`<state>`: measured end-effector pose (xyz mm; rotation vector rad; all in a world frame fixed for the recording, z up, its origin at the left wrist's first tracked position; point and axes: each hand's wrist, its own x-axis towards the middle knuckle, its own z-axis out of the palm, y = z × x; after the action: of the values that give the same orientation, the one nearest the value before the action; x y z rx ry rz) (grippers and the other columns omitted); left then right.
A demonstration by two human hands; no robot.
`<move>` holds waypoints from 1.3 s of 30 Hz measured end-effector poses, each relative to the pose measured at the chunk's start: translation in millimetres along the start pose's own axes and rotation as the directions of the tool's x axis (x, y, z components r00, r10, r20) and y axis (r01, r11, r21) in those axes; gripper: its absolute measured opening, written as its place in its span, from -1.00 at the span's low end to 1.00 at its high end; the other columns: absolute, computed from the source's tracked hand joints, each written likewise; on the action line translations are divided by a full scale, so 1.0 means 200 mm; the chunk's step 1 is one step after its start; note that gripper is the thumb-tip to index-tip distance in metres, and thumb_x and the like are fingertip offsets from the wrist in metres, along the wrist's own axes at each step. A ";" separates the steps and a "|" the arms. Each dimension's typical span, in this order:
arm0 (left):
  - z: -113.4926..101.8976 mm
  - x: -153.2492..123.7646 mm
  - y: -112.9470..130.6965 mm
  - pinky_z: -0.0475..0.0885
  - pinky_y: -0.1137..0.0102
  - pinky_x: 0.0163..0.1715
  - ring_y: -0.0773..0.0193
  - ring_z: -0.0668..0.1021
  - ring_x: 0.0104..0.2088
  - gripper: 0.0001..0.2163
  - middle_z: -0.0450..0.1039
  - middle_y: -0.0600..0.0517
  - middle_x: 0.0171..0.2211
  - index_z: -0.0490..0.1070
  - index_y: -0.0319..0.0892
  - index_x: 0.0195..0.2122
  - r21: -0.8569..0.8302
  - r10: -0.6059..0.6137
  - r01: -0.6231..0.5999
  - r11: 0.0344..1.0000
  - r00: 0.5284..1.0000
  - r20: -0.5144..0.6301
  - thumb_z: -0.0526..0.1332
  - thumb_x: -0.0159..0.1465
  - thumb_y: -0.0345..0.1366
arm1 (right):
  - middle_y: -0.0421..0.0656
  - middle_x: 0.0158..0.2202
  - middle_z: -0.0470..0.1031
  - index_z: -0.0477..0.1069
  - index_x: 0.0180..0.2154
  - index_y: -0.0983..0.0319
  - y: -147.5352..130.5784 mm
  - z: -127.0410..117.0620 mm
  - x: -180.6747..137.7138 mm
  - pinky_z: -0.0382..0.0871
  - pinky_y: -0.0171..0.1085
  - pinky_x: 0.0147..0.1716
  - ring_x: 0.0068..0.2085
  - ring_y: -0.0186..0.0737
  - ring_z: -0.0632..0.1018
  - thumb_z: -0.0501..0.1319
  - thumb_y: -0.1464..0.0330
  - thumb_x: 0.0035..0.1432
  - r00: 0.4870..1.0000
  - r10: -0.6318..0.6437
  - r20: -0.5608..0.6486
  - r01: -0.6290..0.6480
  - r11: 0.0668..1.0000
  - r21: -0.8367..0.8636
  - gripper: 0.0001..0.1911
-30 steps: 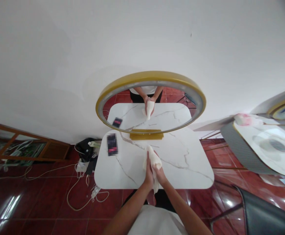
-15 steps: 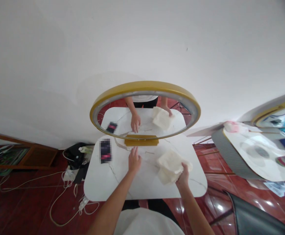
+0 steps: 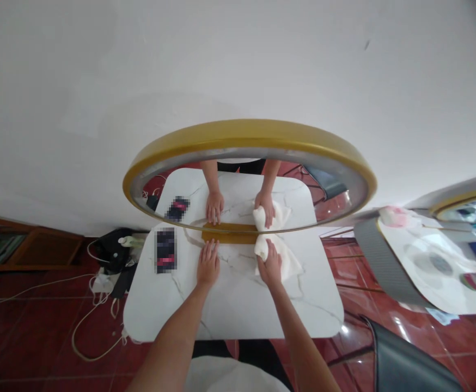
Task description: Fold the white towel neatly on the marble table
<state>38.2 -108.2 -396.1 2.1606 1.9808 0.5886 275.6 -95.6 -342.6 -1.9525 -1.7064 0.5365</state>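
My right hand [image 3: 269,265] presses a white cloth [image 3: 286,260] onto the white marble table [image 3: 238,305], close to the bottom edge of the gold-framed oval mirror [image 3: 249,137]. The fingers are closed over the cloth's far end. My left hand [image 3: 208,263] lies flat on the table with its fingers stretched out, just in front of the mirror's gold base [image 3: 229,232]. Both hands and the cloth show again in the mirror.
A phone [image 3: 165,250] lies on the table's far left corner. Cables and a black bag [image 3: 111,251] sit on the red tiled floor at the left. A second table with a mirror [image 3: 438,267] stands at the right, and a dark chair [image 3: 409,359] at the lower right.
My right hand has brought the cloth from the table's right side forward to the mirror's foot and pressed it down. My left hand stays flat near the mirror base. The view moved closer.
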 end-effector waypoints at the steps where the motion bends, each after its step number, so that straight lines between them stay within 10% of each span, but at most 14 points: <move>1: 0.00 0.00 0.00 0.06 0.12 0.26 0.17 0.00 0.32 -0.44 -0.04 0.03 0.32 -0.11 -0.09 0.32 -0.001 -0.004 0.004 1.000 1.000 0.007 -0.08 0.28 -0.43 | 0.03 0.28 0.06 -0.12 0.30 0.24 -0.04 0.06 0.00 -0.10 0.21 0.18 0.29 0.04 0.06 -0.05 0.23 0.21 1.000 -0.014 0.028 0.016 0.996 -0.087 -0.34; 5: -0.01 0.00 -0.01 0.06 0.11 0.27 0.16 -0.01 0.32 -0.42 -0.04 0.04 0.32 -0.13 -0.07 0.32 -0.005 -0.012 0.012 1.000 0.999 0.033 -0.06 0.27 -0.44 | 0.00 0.33 -0.08 -0.36 0.32 0.26 -0.12 0.18 -0.03 -0.31 0.21 0.21 0.33 -0.04 -0.09 -0.07 0.28 0.23 0.984 -0.157 0.087 0.176 0.939 -0.295 -0.28; 11: 0.01 0.00 -0.02 0.05 0.13 0.27 0.17 0.00 0.32 -0.40 -0.06 0.08 0.33 -0.16 -0.04 0.33 -0.007 -0.030 0.031 0.999 0.997 0.074 -0.06 0.26 -0.45 | -0.08 0.33 -0.05 -0.43 0.32 0.21 0.02 0.05 -0.01 -0.33 0.11 0.24 0.32 -0.10 -0.03 -0.03 0.33 0.19 0.903 -0.347 0.252 0.417 0.848 -0.328 -0.22; 21: 0.01 0.01 -0.01 0.04 0.14 0.28 0.16 0.00 0.32 -0.38 -0.08 0.07 0.33 -0.17 -0.05 0.33 0.020 -0.045 0.043 0.999 0.994 0.102 -0.03 0.25 -0.44 | -0.14 0.31 0.01 -0.26 0.32 0.12 0.06 0.04 -0.03 -0.40 0.13 0.22 0.31 -0.09 0.00 -0.01 0.31 0.17 0.879 -0.358 0.316 0.455 0.827 -0.331 -0.27; 27: -0.01 0.01 0.00 0.03 0.15 0.28 0.16 -0.02 0.32 -0.39 -0.09 0.08 0.33 -0.18 -0.05 0.33 0.029 -0.061 0.058 0.998 0.991 0.116 -0.04 0.26 -0.44 | -0.13 0.27 0.12 0.07 0.24 0.09 0.03 0.04 -0.03 -0.34 0.16 0.20 0.29 -0.02 0.05 -0.04 0.31 0.19 0.976 -0.183 0.115 0.212 0.910 -0.356 -0.44; 39: -0.01 0.01 -0.01 0.04 0.15 0.27 0.15 0.01 0.32 -0.39 -0.05 0.04 0.32 -0.11 -0.09 0.32 0.031 -0.041 0.038 0.999 0.995 0.086 -0.01 0.24 -0.44 | -0.09 0.23 0.16 0.34 0.00 0.15 -0.01 0.08 -0.05 -0.31 0.19 0.20 0.28 -0.05 0.08 -0.03 0.31 0.21 0.994 -0.090 0.062 0.103 0.955 -0.279 -0.64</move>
<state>36.8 -106.9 -394.9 2.1201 1.9946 0.4546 264.0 -103.1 -354.2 -2.0468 -1.9894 0.3210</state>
